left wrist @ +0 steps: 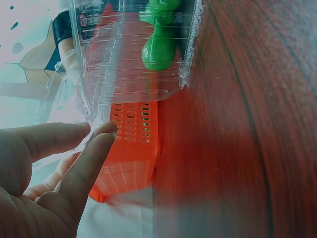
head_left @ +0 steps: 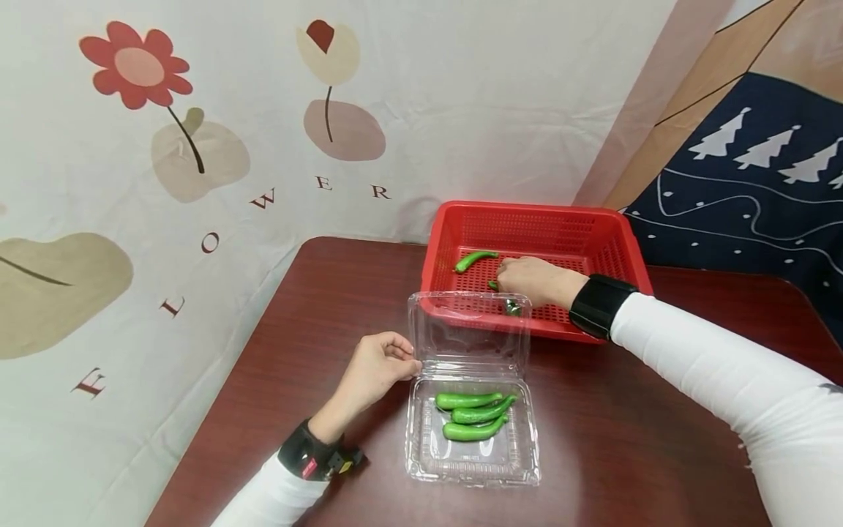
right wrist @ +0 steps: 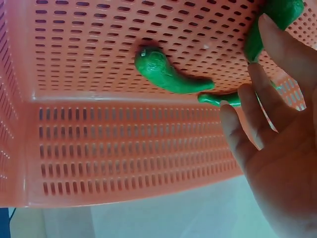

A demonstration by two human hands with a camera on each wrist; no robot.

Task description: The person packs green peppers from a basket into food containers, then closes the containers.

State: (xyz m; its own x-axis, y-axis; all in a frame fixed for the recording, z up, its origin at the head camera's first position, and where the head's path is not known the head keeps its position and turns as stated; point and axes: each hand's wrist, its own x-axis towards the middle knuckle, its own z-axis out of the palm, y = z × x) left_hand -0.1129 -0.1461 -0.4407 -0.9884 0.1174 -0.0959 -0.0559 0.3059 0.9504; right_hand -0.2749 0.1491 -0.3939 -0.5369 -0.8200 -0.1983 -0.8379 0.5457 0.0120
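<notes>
A clear plastic clamshell box [head_left: 421, 468] stands with its lid [head_left: 469, 333] raised, holding three green peppers [head_left: 476, 430] in its base. At the hinge end, my left hand [head_left: 378, 366] pinches the box's left edge between thumb and fingers. My right hand [head_left: 536, 282] reaches down inside the red basket [head_left: 628, 256]. In the right wrist view its fingers are fairly straight, with thumb and index finger by a green pepper [right wrist: 285, 12]; a firm hold does not show. Another pepper [right wrist: 166, 74] lies apart on the basket floor, and a third [right wrist: 218, 98] is partly behind the fingers.
The basket stands at the back of the dark red-brown table [head_left: 316, 293], just behind the raised lid. A printed cloth [head_left: 461, 95] hangs behind the table and along its left side.
</notes>
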